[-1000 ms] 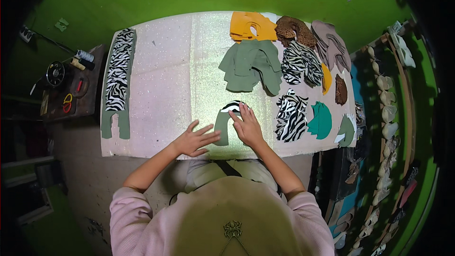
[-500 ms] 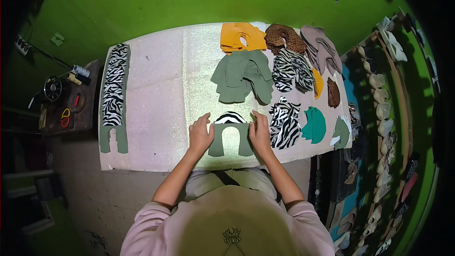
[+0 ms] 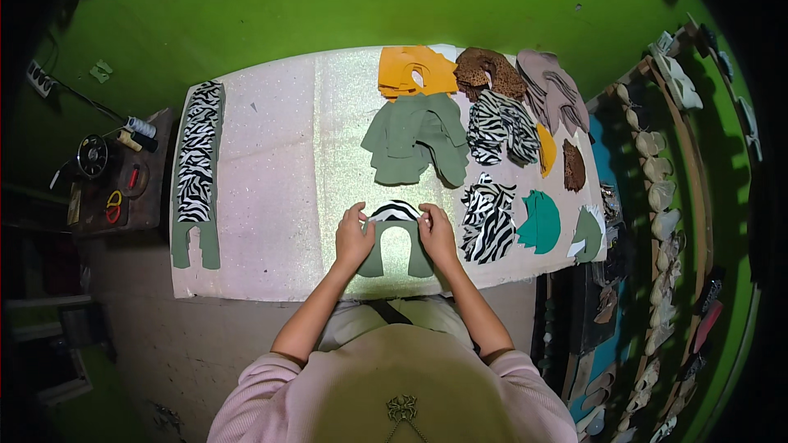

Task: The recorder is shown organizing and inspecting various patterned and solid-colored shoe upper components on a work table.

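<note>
A grey-green U-shaped cut piece [image 3: 373, 262] lies at the near edge of the table, its two legs toward me. Across its curved top is a zebra-print crescent piece [image 3: 396, 210]. My left hand [image 3: 355, 239] is at the left end of the crescent, fingers curled in on its edge. Opposite it, my right hand [image 3: 437, 239] grips the right end the same way. The fingertips partly cover both ends of the crescent and the green piece's outer shoulders.
Beyond my hands lie stacks of green [image 3: 402, 143], orange [image 3: 402, 70] and brown spotted pieces [image 3: 490, 70]. Zebra pieces [image 3: 490, 221] and teal pieces [image 3: 539, 223] sit at right. An overlapping zebra-and-green row [image 3: 198, 160] runs along the left edge. Scissors [image 3: 113, 207] rest on a side stand.
Both hands have moved inward, from beside the green piece onto the ends of the zebra crescent. Their fingers, spread before, are now curled in. The whole view has shifted slightly.
</note>
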Action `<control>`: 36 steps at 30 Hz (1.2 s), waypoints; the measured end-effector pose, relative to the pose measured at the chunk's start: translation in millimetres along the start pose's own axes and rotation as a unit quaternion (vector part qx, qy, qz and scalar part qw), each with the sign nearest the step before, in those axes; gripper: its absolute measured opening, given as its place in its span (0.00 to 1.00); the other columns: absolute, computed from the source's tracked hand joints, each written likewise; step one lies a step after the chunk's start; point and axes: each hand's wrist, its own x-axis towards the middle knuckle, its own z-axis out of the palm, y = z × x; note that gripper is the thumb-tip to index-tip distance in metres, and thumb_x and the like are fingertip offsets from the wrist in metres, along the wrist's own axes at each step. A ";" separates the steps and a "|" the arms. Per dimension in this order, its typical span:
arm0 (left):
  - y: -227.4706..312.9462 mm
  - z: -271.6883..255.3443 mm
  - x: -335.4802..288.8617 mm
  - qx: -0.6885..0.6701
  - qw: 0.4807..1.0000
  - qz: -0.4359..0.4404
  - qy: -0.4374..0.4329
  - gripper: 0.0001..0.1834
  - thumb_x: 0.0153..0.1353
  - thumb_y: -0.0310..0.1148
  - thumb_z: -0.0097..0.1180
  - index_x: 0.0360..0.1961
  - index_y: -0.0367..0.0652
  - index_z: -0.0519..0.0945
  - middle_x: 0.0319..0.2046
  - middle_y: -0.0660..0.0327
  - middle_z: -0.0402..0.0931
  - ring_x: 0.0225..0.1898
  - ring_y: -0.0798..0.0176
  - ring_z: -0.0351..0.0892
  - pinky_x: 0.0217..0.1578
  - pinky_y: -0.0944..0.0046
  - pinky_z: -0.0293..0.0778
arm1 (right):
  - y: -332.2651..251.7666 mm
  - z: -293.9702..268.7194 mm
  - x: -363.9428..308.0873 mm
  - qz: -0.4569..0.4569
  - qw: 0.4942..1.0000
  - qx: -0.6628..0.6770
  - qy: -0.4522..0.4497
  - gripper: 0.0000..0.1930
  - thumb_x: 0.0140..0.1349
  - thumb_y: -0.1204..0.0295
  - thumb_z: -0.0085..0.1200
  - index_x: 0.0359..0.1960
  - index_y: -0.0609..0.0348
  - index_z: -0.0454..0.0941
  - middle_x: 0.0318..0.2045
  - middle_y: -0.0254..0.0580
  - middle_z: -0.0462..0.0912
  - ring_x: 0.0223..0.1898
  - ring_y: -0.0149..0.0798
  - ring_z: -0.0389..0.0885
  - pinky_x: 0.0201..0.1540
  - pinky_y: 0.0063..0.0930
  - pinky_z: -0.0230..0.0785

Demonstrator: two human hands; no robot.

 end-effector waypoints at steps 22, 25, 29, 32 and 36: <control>-35.9 -65.7 8.6 -0.166 0.986 0.003 0.034 0.12 0.58 0.32 0.59 0.39 0.35 0.81 0.31 0.64 0.78 0.25 0.76 0.68 0.27 0.75 0.67 | -46.7 28.6 28.6 0.019 0.978 0.162 -0.128 0.12 0.59 0.77 0.55 0.45 0.60 0.75 0.30 0.32 0.75 0.32 0.25 0.70 0.37 0.18 0.65; -53.9 -96.1 9.4 -0.172 0.984 -0.050 0.017 0.11 0.58 0.31 0.59 0.40 0.37 0.81 0.34 0.57 0.79 0.28 0.68 0.76 0.29 0.71 0.71 | -73.2 49.4 29.7 -0.002 0.978 0.157 -0.140 0.12 0.59 0.77 0.55 0.45 0.61 0.75 0.30 0.33 0.74 0.32 0.26 0.70 0.39 0.19 0.65; -73.8 -136.7 7.0 -0.148 0.988 -0.009 0.043 0.11 0.58 0.31 0.59 0.41 0.37 0.81 0.34 0.57 0.79 0.26 0.69 0.75 0.28 0.71 0.70 | -94.8 86.8 29.8 0.004 0.970 0.188 -0.154 0.12 0.59 0.77 0.55 0.45 0.61 0.75 0.31 0.33 0.74 0.32 0.26 0.70 0.39 0.19 0.65; -96.9 -166.3 4.4 -0.151 0.987 -0.033 0.047 0.11 0.58 0.31 0.58 0.41 0.37 0.81 0.35 0.58 0.79 0.25 0.70 0.74 0.27 0.71 0.70 | -119.2 117.2 23.6 0.016 0.965 0.199 -0.168 0.12 0.59 0.77 0.55 0.45 0.60 0.75 0.31 0.32 0.73 0.32 0.26 0.69 0.39 0.18 0.65; -129.9 -202.4 -2.5 -0.161 0.984 -0.024 0.078 0.11 0.59 0.30 0.58 0.42 0.37 0.79 0.34 0.61 0.78 0.23 0.75 0.70 0.24 0.74 0.66 | -144.5 160.2 12.7 0.021 0.958 0.220 -0.184 0.12 0.59 0.77 0.54 0.46 0.60 0.75 0.32 0.32 0.73 0.33 0.25 0.70 0.38 0.19 0.65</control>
